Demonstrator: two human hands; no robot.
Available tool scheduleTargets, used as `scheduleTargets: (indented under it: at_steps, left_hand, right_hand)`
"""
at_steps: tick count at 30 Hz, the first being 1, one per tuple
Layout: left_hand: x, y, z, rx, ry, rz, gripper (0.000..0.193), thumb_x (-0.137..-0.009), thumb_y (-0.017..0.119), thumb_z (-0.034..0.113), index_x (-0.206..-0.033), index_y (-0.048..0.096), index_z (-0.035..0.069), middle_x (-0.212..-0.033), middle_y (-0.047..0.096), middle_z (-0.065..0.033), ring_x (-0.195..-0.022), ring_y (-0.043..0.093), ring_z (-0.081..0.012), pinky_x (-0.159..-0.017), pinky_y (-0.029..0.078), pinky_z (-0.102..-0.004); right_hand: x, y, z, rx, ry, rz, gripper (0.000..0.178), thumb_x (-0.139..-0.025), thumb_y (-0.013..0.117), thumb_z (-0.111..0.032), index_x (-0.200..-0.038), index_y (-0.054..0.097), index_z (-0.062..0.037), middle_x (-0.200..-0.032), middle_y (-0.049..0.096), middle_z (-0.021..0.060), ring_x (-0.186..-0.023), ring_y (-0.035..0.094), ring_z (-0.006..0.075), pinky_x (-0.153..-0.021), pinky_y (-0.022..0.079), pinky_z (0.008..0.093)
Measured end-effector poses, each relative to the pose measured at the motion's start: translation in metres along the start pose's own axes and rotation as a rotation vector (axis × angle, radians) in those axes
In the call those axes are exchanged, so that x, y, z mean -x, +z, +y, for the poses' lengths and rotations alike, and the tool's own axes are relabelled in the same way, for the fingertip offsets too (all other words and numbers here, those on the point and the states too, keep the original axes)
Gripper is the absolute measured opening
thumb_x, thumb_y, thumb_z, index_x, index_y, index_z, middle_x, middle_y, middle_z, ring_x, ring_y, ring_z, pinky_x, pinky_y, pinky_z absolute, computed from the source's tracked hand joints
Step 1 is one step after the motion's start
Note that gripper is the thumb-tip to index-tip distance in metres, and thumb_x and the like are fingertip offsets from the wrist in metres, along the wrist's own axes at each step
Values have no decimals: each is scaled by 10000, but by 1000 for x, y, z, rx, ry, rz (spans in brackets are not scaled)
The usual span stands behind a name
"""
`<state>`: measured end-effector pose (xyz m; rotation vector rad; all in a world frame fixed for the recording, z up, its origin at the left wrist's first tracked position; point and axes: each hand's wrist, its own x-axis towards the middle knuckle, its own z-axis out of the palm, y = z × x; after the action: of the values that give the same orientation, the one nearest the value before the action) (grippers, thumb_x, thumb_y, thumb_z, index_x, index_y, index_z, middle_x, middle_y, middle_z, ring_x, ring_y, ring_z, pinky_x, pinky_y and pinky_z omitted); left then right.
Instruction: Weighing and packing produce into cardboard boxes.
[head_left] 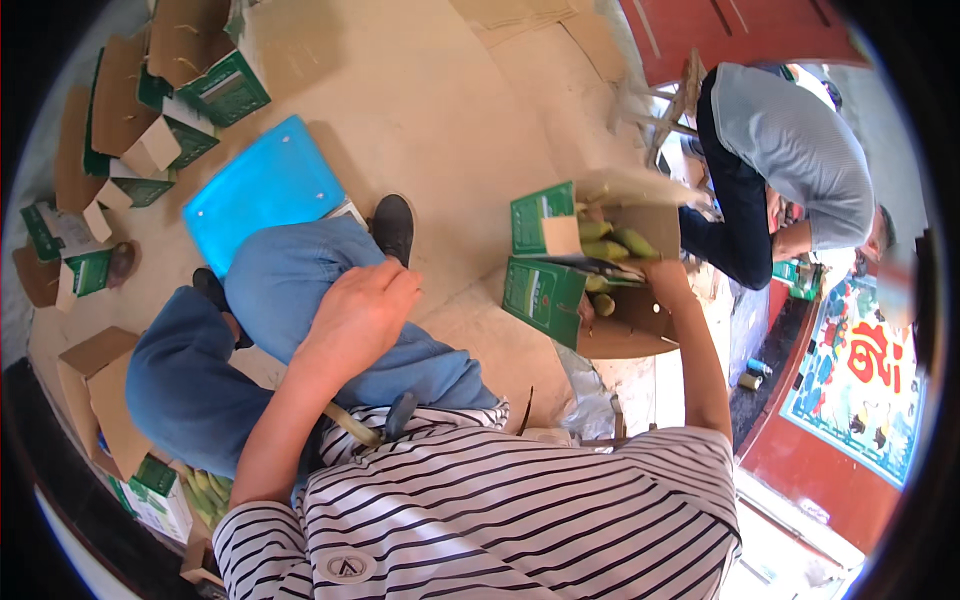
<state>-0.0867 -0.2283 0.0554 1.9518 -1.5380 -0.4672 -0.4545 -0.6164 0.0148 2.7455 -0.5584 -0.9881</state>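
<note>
My left hand (365, 308) is over my blue-trousered knee, its fingers curled together; whatever is inside them, if anything, is hidden. To the right, my right hand (664, 280) reaches into an open green and brown carton (626, 335), and its fingertips are lost among the contents. Several green ears, apparently corn in the husk (603, 249), lie in that carton, next to the hand. Across my lap lies a wooden handle (352, 425), beside a dark rounded piece (400, 415) that I cannot identify.
A blue plastic board or lid (262, 190) lies beyond my knees. Open cartons (120, 105) stand along the left, and another carton (100, 385) sits nearer. More green ears (205, 492) show at lower left. A bent-over person (790, 140) works at far right, near a red panel (820, 480).
</note>
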Motion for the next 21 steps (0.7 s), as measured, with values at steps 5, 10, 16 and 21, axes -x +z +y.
scheduleTargets:
  at_steps: [5,10,16,21]
  left_hand:
    - [8,-7,3,80,77,177,196,-834,631,95,-1026,626,54,-976,638,-97,-863,623,-294,-737,495,-396]
    - [25,-64,-4,153,67,322,206,-850,631,105,-1048,611,53,-984,636,-113,-894,630,-297,-733,503,-388]
    - [25,-105,-63,-15,-177,414,157,-820,640,111,-961,591,61,-842,605,-117,-761,615,-315,-653,499,-406]
    - [34,-104,-70,-64,-238,473,143,-810,633,131,-920,576,60,-832,587,-94,-764,612,-289,-674,488,-394]
  right_hand:
    - [22,-18,16,-32,181,-202,205,-774,585,-121,-925,722,-131,-904,687,156,-846,664,340,-723,523,459]
    - [-61,-187,-85,-217,-81,357,216,-809,603,-101,-1012,666,-64,-967,666,170,-917,633,341,-798,503,432]
    - [-204,-337,-254,-491,-650,546,208,-896,591,-190,-993,673,-25,-963,670,173,-891,635,349,-772,505,399]
    - [-325,-422,-373,-767,-709,611,262,-906,587,-241,-1028,671,-25,-920,680,200,-863,668,322,-761,512,369]
